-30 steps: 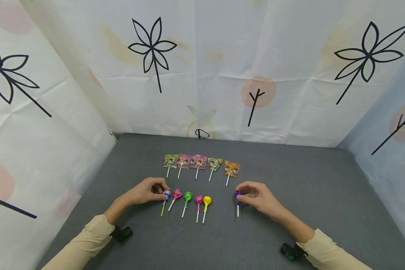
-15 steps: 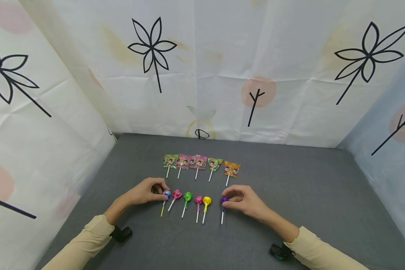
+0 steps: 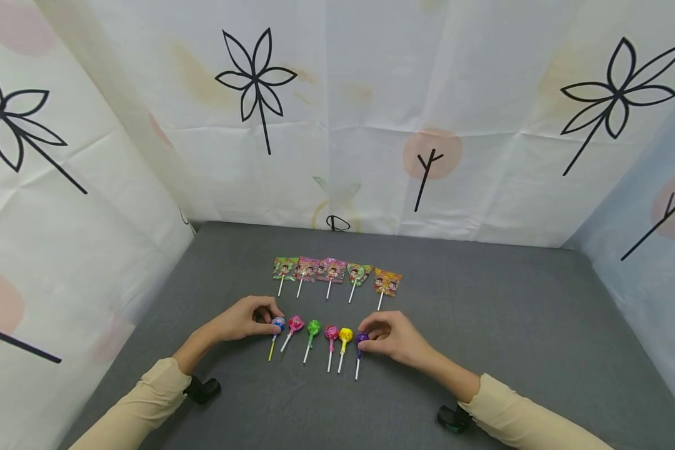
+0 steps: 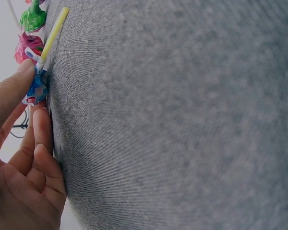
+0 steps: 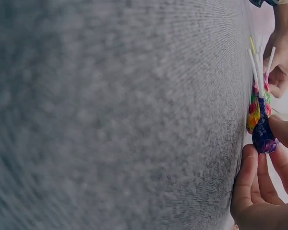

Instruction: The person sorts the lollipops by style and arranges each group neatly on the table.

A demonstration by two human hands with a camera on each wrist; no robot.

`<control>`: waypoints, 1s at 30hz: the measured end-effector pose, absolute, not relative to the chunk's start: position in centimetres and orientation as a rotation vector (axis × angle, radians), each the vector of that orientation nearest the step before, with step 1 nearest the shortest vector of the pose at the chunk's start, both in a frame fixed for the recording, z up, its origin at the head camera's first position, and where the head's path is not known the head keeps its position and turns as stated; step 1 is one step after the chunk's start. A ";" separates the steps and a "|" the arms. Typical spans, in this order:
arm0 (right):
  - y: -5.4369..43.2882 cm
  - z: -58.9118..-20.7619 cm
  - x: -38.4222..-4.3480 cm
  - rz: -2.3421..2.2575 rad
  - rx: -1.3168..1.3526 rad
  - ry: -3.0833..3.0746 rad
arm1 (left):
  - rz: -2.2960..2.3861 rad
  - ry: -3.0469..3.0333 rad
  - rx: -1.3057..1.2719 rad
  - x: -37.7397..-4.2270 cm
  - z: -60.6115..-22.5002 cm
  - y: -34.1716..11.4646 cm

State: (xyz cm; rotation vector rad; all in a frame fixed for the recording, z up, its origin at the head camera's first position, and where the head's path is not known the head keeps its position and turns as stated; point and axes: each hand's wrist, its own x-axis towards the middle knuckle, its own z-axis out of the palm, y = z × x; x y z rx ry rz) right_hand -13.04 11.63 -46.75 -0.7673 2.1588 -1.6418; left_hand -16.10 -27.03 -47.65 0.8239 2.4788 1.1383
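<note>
At the left end of a row of lollipops, my left hand (image 3: 249, 319) pinches a blue lollipop (image 4: 37, 88) with a yellow stick between thumb and fingers. My right hand (image 3: 395, 337) pinches a purple lollipop (image 5: 265, 136) with a white stick at the right end, close beside a yellow lollipop (image 3: 345, 336). Between the hands also lie a pink lollipop (image 3: 295, 323), a green lollipop (image 3: 313, 328) and a red-pink lollipop (image 3: 331, 333). All their sticks point toward me.
Behind this row lies a second row of flat-wrapped lollipops, among them an orange packet (image 3: 387, 282) and a green packet (image 3: 285, 268). The grey table (image 3: 500, 312) meets patterned white cloth walls (image 3: 371, 75) at the back and sides.
My right hand has slid the purple lollipop leftward and slightly toward me, up beside the yellow one. My left hand has stayed in place on the blue lollipop.
</note>
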 end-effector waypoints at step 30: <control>11.2 -46.7 -13.4 -1.470 -0.725 2.351 | 1.135 2.475 0.817 -16.1 -47.5 -27.0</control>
